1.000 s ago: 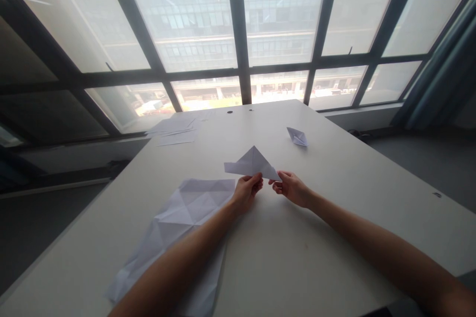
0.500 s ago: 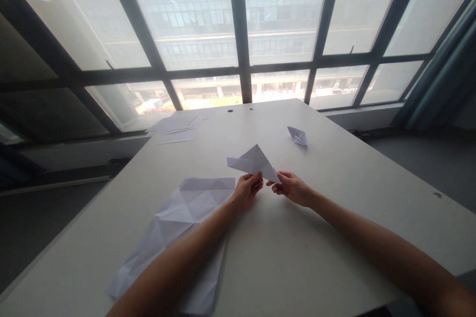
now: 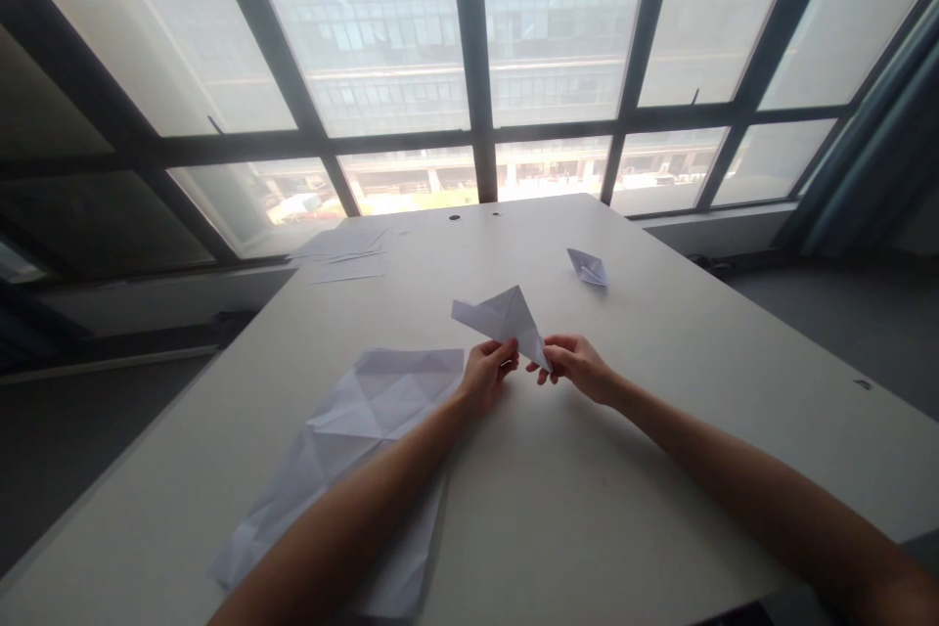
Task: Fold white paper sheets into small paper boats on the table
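A folded white paper triangle [image 3: 501,315] is held up just above the white table [image 3: 660,391]. My left hand [image 3: 486,376] pinches its lower edge near the middle. My right hand [image 3: 575,364] pinches the lower right corner of the same paper. Both hands have their fingers closed on it. A large creased white sheet [image 3: 352,450] lies flat on the table under my left forearm.
A small folded paper boat [image 3: 588,267] sits farther back on the right. Several loose sheets [image 3: 343,249] lie at the far left corner. Behind the table is a wall of windows with dark frames [image 3: 473,68]. The table's edges drop off left and right.
The folded triangle has turned and tilted, its left tip swinging up and rightward. Both hands have drawn slightly closer together and a little farther from me.
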